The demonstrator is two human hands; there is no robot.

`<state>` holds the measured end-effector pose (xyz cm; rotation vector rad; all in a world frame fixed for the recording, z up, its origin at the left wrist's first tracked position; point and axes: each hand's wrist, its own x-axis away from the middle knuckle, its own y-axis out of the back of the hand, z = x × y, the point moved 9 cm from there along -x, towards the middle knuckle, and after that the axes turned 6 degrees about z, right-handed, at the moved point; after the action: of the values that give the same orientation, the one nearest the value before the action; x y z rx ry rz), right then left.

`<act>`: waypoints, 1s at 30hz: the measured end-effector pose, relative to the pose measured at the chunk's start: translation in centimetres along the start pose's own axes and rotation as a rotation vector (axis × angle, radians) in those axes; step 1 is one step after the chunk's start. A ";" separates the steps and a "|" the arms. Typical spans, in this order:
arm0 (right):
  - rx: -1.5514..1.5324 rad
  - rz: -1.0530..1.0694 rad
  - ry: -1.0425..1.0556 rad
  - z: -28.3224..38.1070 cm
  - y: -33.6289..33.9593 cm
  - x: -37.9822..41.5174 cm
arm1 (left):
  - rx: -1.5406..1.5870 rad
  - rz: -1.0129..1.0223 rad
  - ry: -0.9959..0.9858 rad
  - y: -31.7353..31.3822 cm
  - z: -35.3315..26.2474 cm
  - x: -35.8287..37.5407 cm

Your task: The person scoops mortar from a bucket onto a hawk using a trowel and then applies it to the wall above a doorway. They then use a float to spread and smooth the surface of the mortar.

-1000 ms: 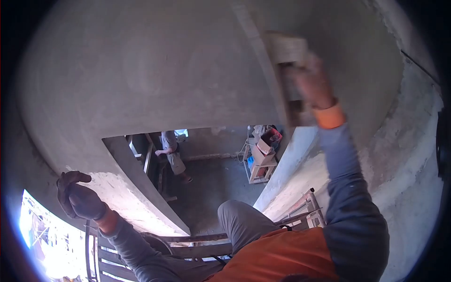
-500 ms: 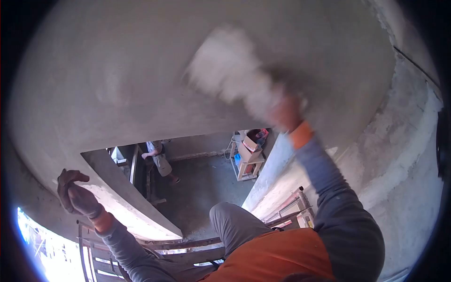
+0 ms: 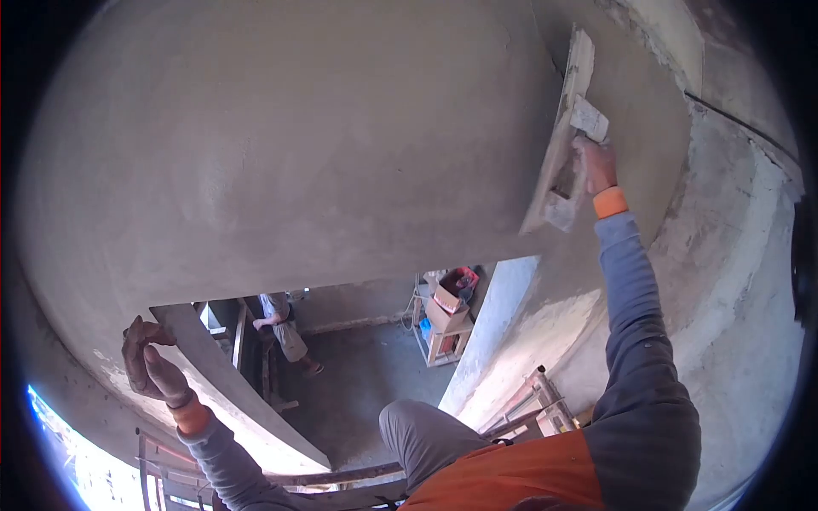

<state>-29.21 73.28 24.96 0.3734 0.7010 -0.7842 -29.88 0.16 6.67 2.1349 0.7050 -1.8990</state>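
Note:
My right hand (image 3: 599,165) is closed around the handle of a long, pale plastering float (image 3: 558,145), smeared with plaster. The float stands almost on end against the grey plastered wall (image 3: 341,145), at its right side. My left hand (image 3: 156,368) is raised at the lower left, near the corner of the wall opening. Its fingers are bent but apart from the thumb, and I see nothing between them.
Below the wall, an opening shows a floor (image 3: 358,349) with a person (image 3: 285,328) standing there. Cardboard boxes (image 3: 447,308) sit on a wooden stand (image 3: 445,347). Scaffold rails (image 3: 532,400) and planks lie around my legs.
My right hand has swept the float from the middle of the wall to the right, and the float has turned closer to upright. My left hand has moved slightly right and down.

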 end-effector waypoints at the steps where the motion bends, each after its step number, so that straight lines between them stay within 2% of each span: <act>1: -0.066 0.013 -0.049 0.1 -1.1 -0.1 | 0.003 0.011 0.001 0.1 0.2 0.1; 3: -0.122 0.104 0.010 4.1 -4.9 0.5 | 0.007 0.045 0.005 0.2 0.7 0.3; 6: -0.010 0.414 0.173 12.9 -12.7 0.6 | -0.001 0.016 0.018 0.2 1.4 0.7; 8: 0.189 0.432 0.479 18.1 -18.6 2.7 | 0.065 0.024 0.024 -0.8 1.4 0.7; 10: 0.476 0.594 0.660 19.6 -23.9 6.5 | 0.125 0.015 0.053 -1.8 1.1 1.1; 12: 0.691 0.456 0.743 19.1 -26.7 9.9 | 0.162 0.005 0.095 -2.2 0.7 1.3; 13: 0.703 0.509 0.712 18.7 -26.7 11.6 | 0.137 0.019 -0.025 -2.2 -0.6 0.7; 16: 0.598 0.544 0.728 17.4 -23.5 12.1 | 0.138 0.021 0.006 -0.3 0.2 0.5; 18: 0.534 0.455 0.797 18.9 -19.3 9.9 | 0.101 -0.013 0.066 1.2 1.0 0.5; 20: 0.683 0.276 0.800 19.9 -14.8 5.3 | 0.063 -0.031 0.082 2.2 1.2 0.3; 22: 0.619 0.152 0.695 21.2 -10.2 0.5 | 0.026 -0.045 0.050 2.6 0.9 0.1; 24: 0.720 0.009 0.610 20.6 -6.4 -5.9 | 0.030 -0.020 0.052 2.4 1.2 0.2; 26: 0.910 -0.089 0.610 20.7 -4.5 -8.9 | 0.029 -0.009 0.055 2.0 1.2 0.4; 30: 0.768 0.180 0.482 18.1 -5.7 -10.7 | 0.012 0.020 0.042 1.3 1.3 0.6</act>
<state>-31.04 65.05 45.09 1.3366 0.7764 -0.7757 -30.38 -1.45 5.64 2.1870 0.6794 -1.8584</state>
